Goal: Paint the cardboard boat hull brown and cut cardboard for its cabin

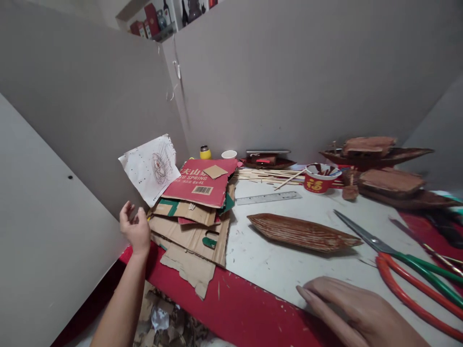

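Note:
My left hand [135, 229] is raised at the left, beside the cardboard pile, its fingers loosely curled and apart with nothing in them. Just above it, a sheet of paper with a scribbled drawing [154, 166] leans on the pile. At the lower right my right hand [354, 308] hovers over the table's front part, thumb and fingers slightly apart, holding nothing visible. Beyond that hand lies a brown ribbed boat hull [304, 233] on the white board. Large scissors with red and green handles [388, 250] rest to its right, blades partly apart.
Stacked cardboard [191, 231] has a red printed piece [177, 185] on top. Behind the hull are a ruler [269, 197], thin sticks [267, 176], and a red paint bowl [318, 184]. Finished brown boats [390, 185] stand at the right. Scraps [170, 320] lie below the table edge.

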`<state>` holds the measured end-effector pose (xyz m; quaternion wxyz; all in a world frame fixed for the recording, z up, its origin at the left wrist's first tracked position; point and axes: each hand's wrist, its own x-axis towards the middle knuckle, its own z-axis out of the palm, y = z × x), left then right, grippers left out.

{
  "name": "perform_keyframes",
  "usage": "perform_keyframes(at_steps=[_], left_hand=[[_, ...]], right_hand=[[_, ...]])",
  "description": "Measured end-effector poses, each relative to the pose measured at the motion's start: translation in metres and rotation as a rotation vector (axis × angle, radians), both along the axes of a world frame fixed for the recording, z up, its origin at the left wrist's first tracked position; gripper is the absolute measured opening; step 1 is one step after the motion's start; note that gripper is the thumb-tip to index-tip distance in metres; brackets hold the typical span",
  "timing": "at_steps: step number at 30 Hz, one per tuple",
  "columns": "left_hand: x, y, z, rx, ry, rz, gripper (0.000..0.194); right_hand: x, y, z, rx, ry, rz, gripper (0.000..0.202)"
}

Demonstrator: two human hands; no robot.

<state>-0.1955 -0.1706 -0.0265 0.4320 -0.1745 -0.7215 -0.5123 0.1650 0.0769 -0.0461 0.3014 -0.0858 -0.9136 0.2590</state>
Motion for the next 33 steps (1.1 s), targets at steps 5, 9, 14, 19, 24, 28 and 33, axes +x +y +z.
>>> perform_keyframes(at_steps=[5,9,14,19,24,28,33], left_hand=[[0.041,0.007,0.013,-0.177,0.243,-0.065,0.038],[0.052,0.042,0.031,-0.477,0.307,-0.289,0.023],[0.032,0.122,0.059,-0.834,0.197,-0.421,0.025],[-0.004,0.201,0.078,-1.097,-0.002,-0.394,0.033],[-0.026,0.241,0.077,-1.298,-0.124,-0.427,0.035],[-0.041,0.253,0.069,-1.434,-0.156,-0.46,0.034],[-0.048,0.251,0.061,-1.482,-0.164,-0.405,0.034]], right_hand=[[0.001,0.002,-0.006,0.057,-0.113,0.099,0.035],[0.0,0.001,-0.005,0.06,-0.151,0.095,0.034],[-0.004,0.001,-0.006,0.051,-0.199,0.086,0.036],[-0.008,0.004,-0.001,0.049,-0.314,0.029,0.038],[-0.006,0.005,0.012,0.054,-0.384,0.007,0.034],[-0.005,0.004,0.02,0.052,-0.387,-0.041,0.032],[-0.005,0.002,0.02,-0.004,-0.381,-0.032,0.034]])
